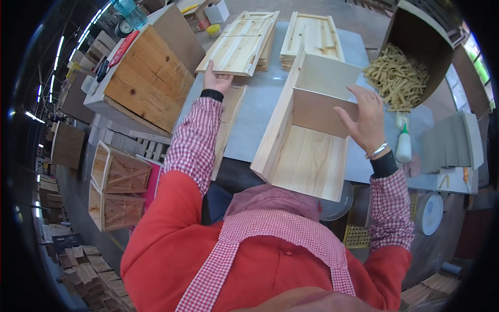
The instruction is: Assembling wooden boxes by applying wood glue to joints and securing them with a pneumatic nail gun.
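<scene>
My left hand [215, 82] is at the near edge of a pale wooden panel [236, 49] on top of a stack, thumb over the edge and fingers beneath it. In front of me, a partly built wooden box [317, 156] shows a tall side plank on its left and a thin brown divider [322, 112] standing across it. Beside that divider's right end is my right hand [366, 119], its thumb and fingers apart. Whether it touches the divider I cannot tell. A long wooden board [228, 122] lies under my left forearm.
A second panel stack [312, 39] stands at the back. To the right, a tipped carton [439, 52] holds pale wooden strips [397, 78]. Near it are a white glue bottle [404, 145] and grey sheets [444, 143]. A large wooden-faced box [150, 80] stands at the left.
</scene>
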Action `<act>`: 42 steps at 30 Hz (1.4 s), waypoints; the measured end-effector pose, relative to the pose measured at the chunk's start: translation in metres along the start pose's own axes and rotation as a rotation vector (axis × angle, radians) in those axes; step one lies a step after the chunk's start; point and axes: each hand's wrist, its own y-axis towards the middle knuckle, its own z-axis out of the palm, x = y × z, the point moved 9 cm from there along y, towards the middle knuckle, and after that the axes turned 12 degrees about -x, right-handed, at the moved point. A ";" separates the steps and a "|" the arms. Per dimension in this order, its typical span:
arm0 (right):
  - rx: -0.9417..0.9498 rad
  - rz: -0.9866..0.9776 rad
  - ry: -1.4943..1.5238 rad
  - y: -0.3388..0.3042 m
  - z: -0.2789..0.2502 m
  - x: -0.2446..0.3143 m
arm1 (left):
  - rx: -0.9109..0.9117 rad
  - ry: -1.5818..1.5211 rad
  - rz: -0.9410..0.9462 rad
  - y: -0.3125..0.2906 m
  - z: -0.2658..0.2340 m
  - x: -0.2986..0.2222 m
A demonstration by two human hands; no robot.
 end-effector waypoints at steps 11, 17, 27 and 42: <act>-0.226 0.513 0.556 0.002 -0.034 0.053 | 0.654 0.015 -0.092 -0.186 0.086 0.032; -0.640 0.750 0.912 0.030 -0.027 0.065 | 1.035 0.199 -0.178 -0.346 0.107 0.129; -0.417 0.320 -0.680 -0.110 -0.183 0.003 | 1.340 1.314 0.289 -0.355 0.106 0.158; -0.173 1.265 0.375 -0.234 -0.130 -0.038 | 0.737 1.838 0.476 -0.096 0.204 0.191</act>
